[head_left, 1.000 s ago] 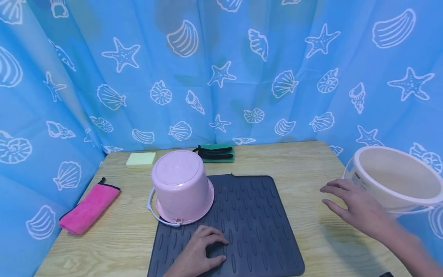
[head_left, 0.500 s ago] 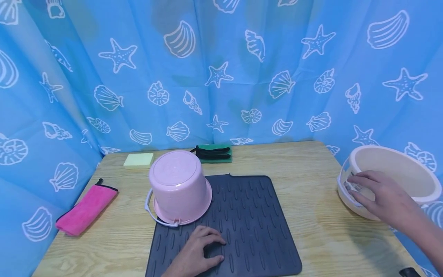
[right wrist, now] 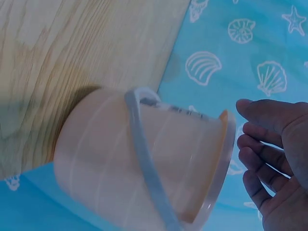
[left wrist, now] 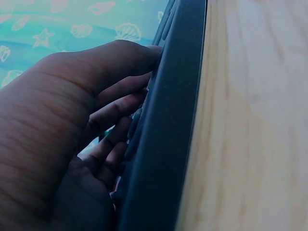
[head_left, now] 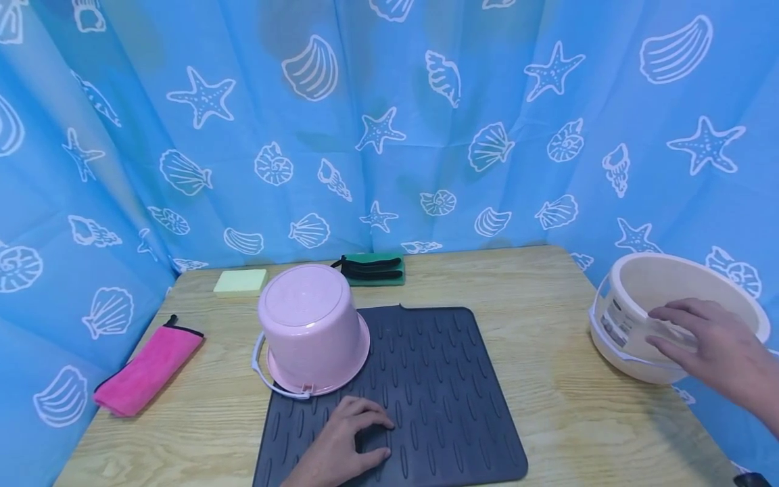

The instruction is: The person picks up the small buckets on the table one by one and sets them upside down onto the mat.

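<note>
My left hand (head_left: 343,439) rests on the dark grey ridged mat (head_left: 450,412), fingers loosely bent and fingertips touching it; nothing is in its grasp. In the left wrist view, the mat's edge (left wrist: 163,139) runs beside those fingers. At the far right, a beige bucket (head_left: 639,325) stands upright near the table's edge, its pale handle (head_left: 599,321) hanging down. My right hand (head_left: 718,345) hovers by its rim with relaxed fingers. The right wrist view shows a gap between these fingers and the rim (right wrist: 224,159). A pink bucket (head_left: 316,325) sits upside down on the mat's left part.
A pink cloth (head_left: 149,368) lies on the left of the wooden table (head_left: 548,297). Towards the back are a pale yellow sponge (head_left: 240,283) and a folded green cloth (head_left: 372,269) with black trim. A blue shell-print curtain (head_left: 389,122) encloses the table.
My right hand has moved right, from in front of the beige bucket's wall to beside its rim. My left hand has stayed on the mat. The head view has shifted slightly.
</note>
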`<state>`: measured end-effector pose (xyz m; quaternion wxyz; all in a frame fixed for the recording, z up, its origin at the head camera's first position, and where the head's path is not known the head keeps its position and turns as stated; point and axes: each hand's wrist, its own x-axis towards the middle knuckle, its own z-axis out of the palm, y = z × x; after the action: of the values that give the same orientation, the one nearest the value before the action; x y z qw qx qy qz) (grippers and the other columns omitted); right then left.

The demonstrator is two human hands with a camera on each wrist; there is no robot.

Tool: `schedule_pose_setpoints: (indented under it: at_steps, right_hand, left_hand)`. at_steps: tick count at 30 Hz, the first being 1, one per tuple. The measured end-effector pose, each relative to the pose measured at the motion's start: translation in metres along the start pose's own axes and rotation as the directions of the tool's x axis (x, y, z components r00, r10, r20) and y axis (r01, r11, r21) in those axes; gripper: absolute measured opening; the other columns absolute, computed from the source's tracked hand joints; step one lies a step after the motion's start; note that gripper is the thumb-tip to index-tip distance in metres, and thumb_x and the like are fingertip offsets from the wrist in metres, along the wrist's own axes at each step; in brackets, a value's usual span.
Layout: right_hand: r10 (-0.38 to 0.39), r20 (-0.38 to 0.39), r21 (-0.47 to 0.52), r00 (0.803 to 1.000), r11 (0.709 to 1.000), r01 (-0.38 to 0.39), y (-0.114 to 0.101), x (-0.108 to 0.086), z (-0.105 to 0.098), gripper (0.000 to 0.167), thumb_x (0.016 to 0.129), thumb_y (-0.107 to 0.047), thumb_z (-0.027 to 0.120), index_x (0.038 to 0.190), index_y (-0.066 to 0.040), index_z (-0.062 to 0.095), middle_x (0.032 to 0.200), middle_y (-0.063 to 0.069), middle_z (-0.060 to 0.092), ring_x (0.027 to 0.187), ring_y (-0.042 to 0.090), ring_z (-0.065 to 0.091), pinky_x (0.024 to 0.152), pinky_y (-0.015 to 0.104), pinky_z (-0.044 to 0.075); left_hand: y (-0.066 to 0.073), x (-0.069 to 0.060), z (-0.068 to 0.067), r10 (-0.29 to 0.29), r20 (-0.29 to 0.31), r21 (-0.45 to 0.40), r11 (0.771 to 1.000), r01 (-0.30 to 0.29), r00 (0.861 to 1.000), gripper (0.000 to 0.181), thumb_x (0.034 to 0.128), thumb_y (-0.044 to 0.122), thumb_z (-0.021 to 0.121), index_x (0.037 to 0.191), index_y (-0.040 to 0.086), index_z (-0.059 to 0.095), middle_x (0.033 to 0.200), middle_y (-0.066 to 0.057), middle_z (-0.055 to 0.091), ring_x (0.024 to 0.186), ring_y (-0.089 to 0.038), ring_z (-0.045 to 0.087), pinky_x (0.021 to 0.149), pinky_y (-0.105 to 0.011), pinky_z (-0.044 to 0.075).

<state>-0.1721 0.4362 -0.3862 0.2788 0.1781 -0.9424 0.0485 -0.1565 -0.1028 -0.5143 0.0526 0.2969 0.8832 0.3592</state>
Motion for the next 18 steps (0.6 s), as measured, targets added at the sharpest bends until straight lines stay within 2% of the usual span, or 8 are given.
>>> schedule_pose_setpoints:
  at_steps: [3,6,8,9,12,18]
  right_hand:
    - [-0.015,-0.015,-0.004,1.0,1.0,0.015,0.006,-0.002,-0.001,0.061,0.09,-0.057,0.064,0.096,0.003,0.072,0.093,0.021,0.062,0.083,0.041,0.057,0.066,0.055,0.046]
    - [-0.007,-0.02,-0.005,1.0,1.0,0.007,0.01,-0.004,-0.002,0.056,0.086,-0.052,0.073,0.096,0.003,0.072,0.093,0.022,0.063,0.081,0.042,0.058,0.065,0.056,0.046]
    - [-0.008,-0.038,-0.004,0.999,1.0,0.007,0.013,-0.005,-0.003,0.071,0.088,-0.067,0.058,0.095,0.003,0.071,0.092,0.023,0.063,0.08,0.043,0.058,0.065,0.057,0.046]
    - [-0.01,-0.052,-0.006,0.999,1.0,0.009,0.014,-0.006,-0.003,0.074,0.089,-0.069,0.055,0.094,0.004,0.071,0.091,0.023,0.063,0.08,0.044,0.058,0.065,0.057,0.045]
    - [-0.017,-0.087,-0.016,0.996,1.0,0.015,0.02,-0.011,-0.004,0.096,0.087,-0.08,0.026,0.091,0.005,0.07,0.088,0.025,0.063,0.078,0.046,0.057,0.064,0.059,0.044]
    - [-0.023,-0.114,-0.065,0.993,0.998,0.016,0.027,-0.019,-0.006,0.101,0.087,-0.08,0.017,0.088,0.006,0.069,0.085,0.027,0.061,0.074,0.048,0.056,0.059,0.062,0.045]
  left_hand:
    - [-0.001,0.0,0.0,0.008,-0.007,0.004,1.0,-0.008,1.0,0.023,0.0864,0.033,0.078,0.109,0.033,0.071,0.118,0.016,0.059,0.112,-0.011,0.048,0.098,-0.043,0.045]
    - [-0.001,-0.001,0.0,0.016,-0.015,0.015,1.0,-0.015,1.0,0.024,0.0859,0.033,0.079,0.108,0.032,0.072,0.118,0.016,0.059,0.112,-0.011,0.048,0.097,-0.043,0.045]
    - [-0.001,-0.001,0.0,0.017,-0.016,0.018,1.0,-0.016,1.0,0.024,0.0859,0.033,0.079,0.108,0.032,0.072,0.118,0.016,0.059,0.112,-0.011,0.048,0.097,-0.043,0.045]
    - [-0.001,0.0,0.0,0.018,-0.015,0.018,1.0,-0.017,1.0,0.023,0.086,0.033,0.079,0.108,0.032,0.071,0.118,0.016,0.059,0.112,-0.011,0.048,0.097,-0.043,0.045]
    - [-0.001,0.0,0.0,0.017,-0.009,0.011,1.0,-0.017,1.0,0.023,0.0866,0.033,0.078,0.109,0.032,0.071,0.118,0.016,0.059,0.113,-0.011,0.048,0.097,-0.043,0.045]
    - [-0.001,0.0,0.001,0.031,-0.01,0.011,0.999,-0.031,0.999,0.023,0.0865,0.031,0.078,0.109,0.031,0.072,0.118,0.015,0.059,0.112,-0.011,0.048,0.097,-0.042,0.045]
